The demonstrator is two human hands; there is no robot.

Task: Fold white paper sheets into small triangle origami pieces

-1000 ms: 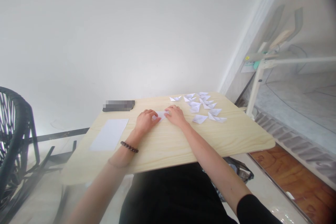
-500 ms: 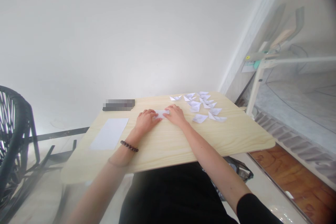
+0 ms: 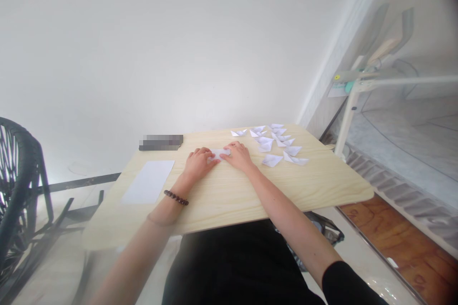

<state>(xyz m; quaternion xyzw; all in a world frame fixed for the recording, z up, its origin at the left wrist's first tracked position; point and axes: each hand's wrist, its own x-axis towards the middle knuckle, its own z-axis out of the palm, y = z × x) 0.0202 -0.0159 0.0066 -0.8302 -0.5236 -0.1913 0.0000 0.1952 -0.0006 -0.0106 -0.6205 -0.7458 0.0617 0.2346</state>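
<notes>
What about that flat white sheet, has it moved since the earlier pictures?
No. Judged against the table, the flat white sheet lies in the same place; the slight shift in view is shared by both.

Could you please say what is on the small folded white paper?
The left hand and right hand partly cover the ends of the small folded white paper; its middle shows. Any surface beneath the hands is hidden.

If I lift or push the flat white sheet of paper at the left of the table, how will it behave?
The sheet of paper would probably sag, since it looks thin and unfolded. Lying flat on the tabletop, it should slide, not tip.
</notes>
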